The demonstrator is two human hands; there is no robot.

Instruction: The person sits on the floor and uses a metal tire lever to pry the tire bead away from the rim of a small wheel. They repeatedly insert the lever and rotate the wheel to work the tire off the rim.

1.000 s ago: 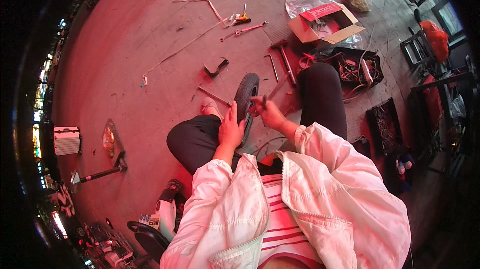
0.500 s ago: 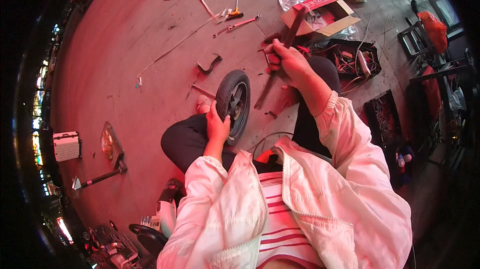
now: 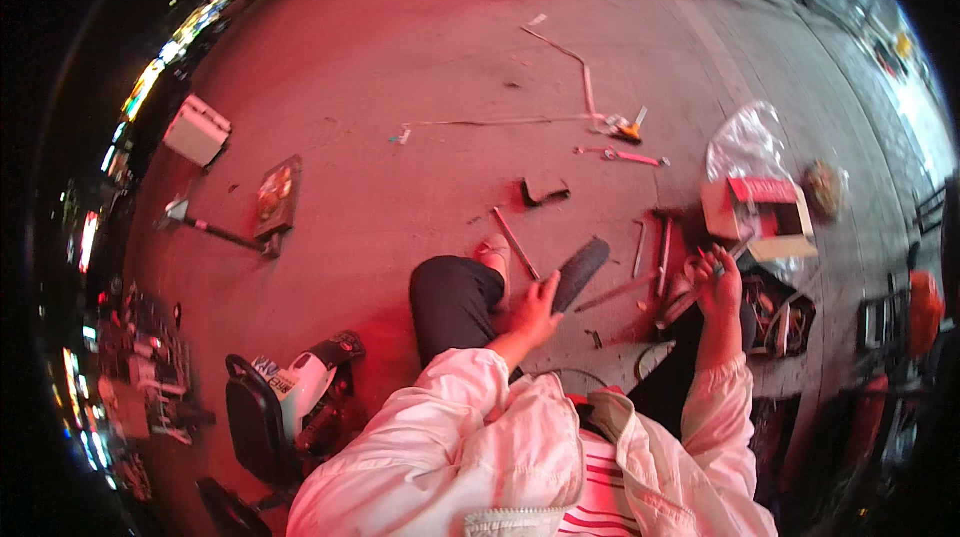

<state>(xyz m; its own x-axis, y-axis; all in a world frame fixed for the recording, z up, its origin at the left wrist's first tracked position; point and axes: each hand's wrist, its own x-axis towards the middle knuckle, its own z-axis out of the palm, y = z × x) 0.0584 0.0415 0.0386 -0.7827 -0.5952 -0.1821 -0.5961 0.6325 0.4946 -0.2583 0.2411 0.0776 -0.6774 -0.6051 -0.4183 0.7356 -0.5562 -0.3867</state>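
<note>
- So, our left hand [image 3: 535,315] is on the black tyre [image 3: 581,275], fingers curled against its near end. We'd call that a grip, though part of the thumb is hard to make out.
- That tyre's right out in front of us, just past the gap between our knees. We're seeing it nearly edge-on, far end leaning off to the right. Can't tell if its bottom touches the floor [image 3: 350,57].
- Our right hand [image 3: 719,284] is well apart from it, over by our right knee, fist closed around a dark bar [image 3: 680,310]. The bar slants from lower left to upper right and it's a bit blurry.
- Between the two hands we've got another flat bar [image 3: 615,293] lying at an angle, near the tyre.
- Just past our left hand there's a thin rod [image 3: 513,239], with a black bent bracket [image 3: 543,199] farther out.
- Beyond our right hand: a hammer [image 3: 664,262] with an L-shaped rod [image 3: 639,249] beside it.
- Farther off we spot a reddish wrench [image 3: 622,155] and a yellow-handled screwdriver [image 3: 632,132].
- Over to the right, an open cardboard box [image 3: 718,209] sits in front of a clear plastic bag [image 3: 745,145].
- Way left, we've got a pale box [image 3: 198,130].
</note>
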